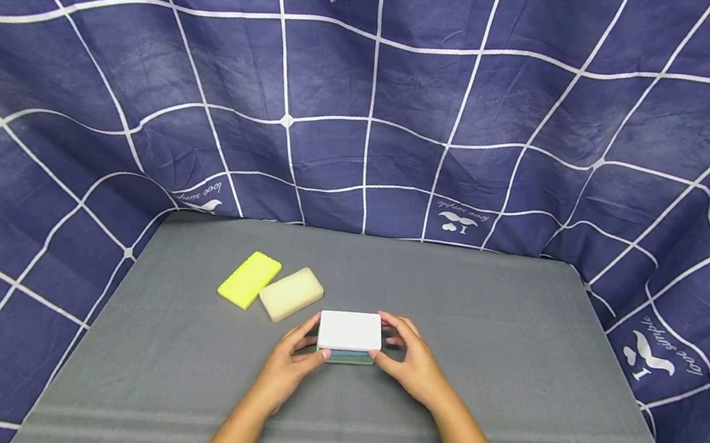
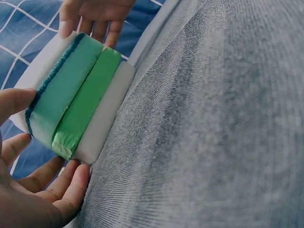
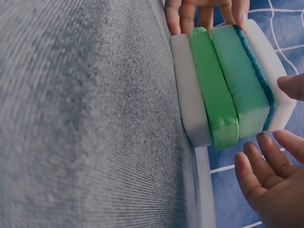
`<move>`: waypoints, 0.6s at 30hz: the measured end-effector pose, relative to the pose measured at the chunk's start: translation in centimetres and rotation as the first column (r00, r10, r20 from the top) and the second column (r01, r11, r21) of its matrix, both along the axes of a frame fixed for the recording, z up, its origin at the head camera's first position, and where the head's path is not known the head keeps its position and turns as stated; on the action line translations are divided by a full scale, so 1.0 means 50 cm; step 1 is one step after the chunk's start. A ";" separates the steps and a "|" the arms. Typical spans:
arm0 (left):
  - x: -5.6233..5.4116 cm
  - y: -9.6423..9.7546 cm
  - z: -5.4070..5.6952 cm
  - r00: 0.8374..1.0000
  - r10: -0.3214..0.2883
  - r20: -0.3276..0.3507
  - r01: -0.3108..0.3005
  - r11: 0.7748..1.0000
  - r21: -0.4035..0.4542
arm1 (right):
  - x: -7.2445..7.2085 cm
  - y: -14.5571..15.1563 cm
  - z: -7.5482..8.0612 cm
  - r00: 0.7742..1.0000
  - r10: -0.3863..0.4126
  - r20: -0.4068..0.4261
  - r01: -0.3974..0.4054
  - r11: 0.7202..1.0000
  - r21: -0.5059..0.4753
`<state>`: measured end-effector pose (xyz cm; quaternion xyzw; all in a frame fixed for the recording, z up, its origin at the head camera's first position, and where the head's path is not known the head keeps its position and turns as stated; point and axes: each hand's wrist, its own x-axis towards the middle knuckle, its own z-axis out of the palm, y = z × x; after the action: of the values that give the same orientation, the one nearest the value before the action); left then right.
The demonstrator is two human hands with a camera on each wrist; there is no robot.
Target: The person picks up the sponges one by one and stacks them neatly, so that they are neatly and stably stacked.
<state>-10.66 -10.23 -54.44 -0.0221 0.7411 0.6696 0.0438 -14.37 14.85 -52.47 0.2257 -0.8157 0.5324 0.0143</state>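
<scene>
Four blocks stand stacked on the grey cloth. A white sponge (image 1: pixel 350 331) tops the stack. Beneath it lies a teal sponge (image 2: pixel 66 90) with a dark blue scouring layer facing up. A bright green wrapped block (image 2: pixel 90 102) comes below, and another white sponge (image 2: pixel 107 116) is at the bottom. My left hand (image 1: pixel 285 373) holds the top white sponge at its left end, thumb on the near side, lower fingers beside the stack. At the right end, my right hand (image 1: pixel 417 368) holds the same sponge between thumb and fingers; its other fingers spread beside the stack.
A yellow sponge (image 1: pixel 250 280) and a cream sponge (image 1: pixel 291 294) lie close together on the grey cloth (image 1: pixel 484 327), back left of the stack. A blue curtain (image 1: pixel 417 92) with white lines hangs behind the table and along both sides.
</scene>
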 end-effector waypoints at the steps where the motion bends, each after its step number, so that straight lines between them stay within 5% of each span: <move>1: 0.000 0.000 0.000 1.000 -0.005 -0.003 0.005 1.000 0.004 | 0.000 0.000 -0.001 1.000 0.000 0.001 0.000 1.000 0.000; 11: 0.006 0.001 0.012 0.999 0.000 -0.032 -0.001 1.000 -0.008 | 0.004 -0.004 0.003 1.000 0.026 0.004 -0.026 0.995 -0.093; 18: 0.004 0.014 0.025 0.991 0.067 -0.113 -0.071 0.997 -0.032 | 0.015 -0.018 0.023 1.000 0.012 0.010 -0.010 0.990 -0.139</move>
<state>-10.44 -9.54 -53.18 -0.0110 0.7531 0.6575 -0.0217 -13.64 13.96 -51.33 0.2258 -0.7756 0.5890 0.0225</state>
